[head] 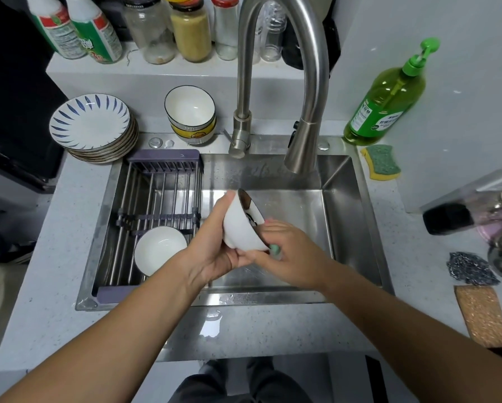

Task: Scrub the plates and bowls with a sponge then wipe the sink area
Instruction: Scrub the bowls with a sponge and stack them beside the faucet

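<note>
Left hand [214,253] grips tilted, glossy white bowl [239,228] | right hand [292,258] clutches apparently a green sponge [274,249] inside | over brushed-steel sink [347,213]

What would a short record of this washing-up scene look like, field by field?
Holding: left hand grips a white bowl, tilted over the sink
Scrubbing: right hand holds a green sponge, mostly hidden, at the bowl's rim
In sink: second bowl upright in the rack, left side
Back counter: stacked plates, stacked bowls
Right counter: soap bottle, spare sponge
Tap: no running water visible
</note>
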